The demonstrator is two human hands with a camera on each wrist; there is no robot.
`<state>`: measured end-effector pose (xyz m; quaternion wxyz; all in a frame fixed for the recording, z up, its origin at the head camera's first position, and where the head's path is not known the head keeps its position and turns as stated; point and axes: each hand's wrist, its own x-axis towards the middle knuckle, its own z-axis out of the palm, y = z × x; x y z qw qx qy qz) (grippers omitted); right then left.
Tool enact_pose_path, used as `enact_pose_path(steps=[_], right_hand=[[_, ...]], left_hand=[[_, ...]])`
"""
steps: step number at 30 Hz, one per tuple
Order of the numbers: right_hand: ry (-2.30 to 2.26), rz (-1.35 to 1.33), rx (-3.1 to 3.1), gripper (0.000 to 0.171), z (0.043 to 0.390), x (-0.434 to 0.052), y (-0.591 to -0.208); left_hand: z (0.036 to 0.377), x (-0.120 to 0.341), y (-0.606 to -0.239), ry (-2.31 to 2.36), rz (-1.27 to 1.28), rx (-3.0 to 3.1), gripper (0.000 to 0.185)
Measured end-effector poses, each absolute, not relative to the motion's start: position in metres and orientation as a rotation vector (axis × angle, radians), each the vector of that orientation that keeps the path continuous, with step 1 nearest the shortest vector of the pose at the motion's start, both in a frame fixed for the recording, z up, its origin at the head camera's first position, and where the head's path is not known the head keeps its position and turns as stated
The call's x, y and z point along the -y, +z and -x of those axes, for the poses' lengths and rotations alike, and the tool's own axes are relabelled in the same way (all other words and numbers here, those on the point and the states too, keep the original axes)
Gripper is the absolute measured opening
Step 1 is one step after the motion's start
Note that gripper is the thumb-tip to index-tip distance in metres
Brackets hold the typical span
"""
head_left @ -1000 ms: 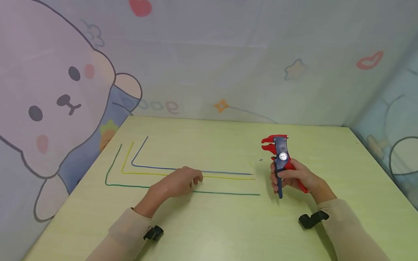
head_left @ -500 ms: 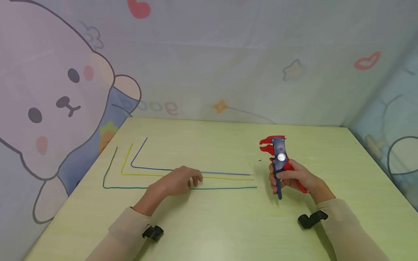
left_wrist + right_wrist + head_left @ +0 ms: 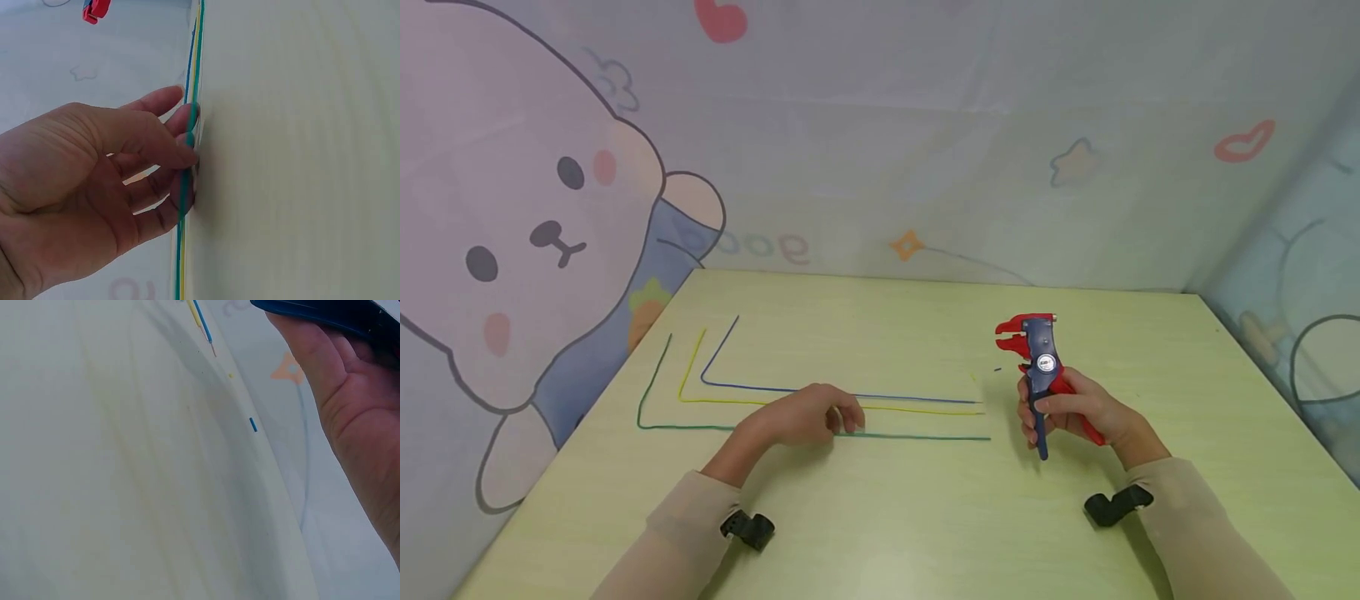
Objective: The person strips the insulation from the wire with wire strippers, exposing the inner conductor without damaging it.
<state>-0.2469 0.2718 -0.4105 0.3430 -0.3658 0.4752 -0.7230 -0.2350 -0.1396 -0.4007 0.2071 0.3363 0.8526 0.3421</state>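
Note:
Three long L-shaped wires lie on the pale green table (image 3: 917, 517): a blue wire (image 3: 917, 397) farthest from me, a yellow wire (image 3: 917, 408) in the middle and a green wire (image 3: 925, 437) nearest. My left hand (image 3: 838, 423) sits on the green wire. In the left wrist view its thumb and fingers (image 3: 187, 159) pinch the green wire (image 3: 197, 62). To the right of the wire ends, my right hand (image 3: 1060, 410) grips the handles of a red and blue wire stripper (image 3: 1037, 358). The stripper stands upright with its red head up.
Small blue (image 3: 253, 424) and yellow (image 3: 230, 375) insulation scraps lie on the table near the blue wire's bared end (image 3: 206, 334). Printed cartoon cloth walls (image 3: 880, 167) close in the table at the back and both sides. Black wrist straps (image 3: 1116, 504) show on both sleeves.
The green wire's long run has slid a little away from me, nearer the yellow wire. My left hand has drawn back slightly and curled onto it. The right hand and stripper have barely moved.

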Motion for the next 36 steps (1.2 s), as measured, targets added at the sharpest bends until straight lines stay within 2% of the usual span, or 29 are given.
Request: enact_pose_path(steps=[6,19,36], right_hand=[[-1.871,0.948,-1.238,0.021,0.247,-0.273,-0.411],[-1.86,0.932,-1.294,0.023,0.247,-0.273,-0.411],[-1.826,0.926,-1.258,0.024,0.245,-0.272,-0.413]], left_hand=[[0.237,0.145,-0.396,1.009,-1.002,-2.326,0.059],[0.24,0.146,-0.375,1.155,-0.998,-2.21,0.036],[0.239,0.141,-0.356,1.187,-0.94,-2.297,0.035]])
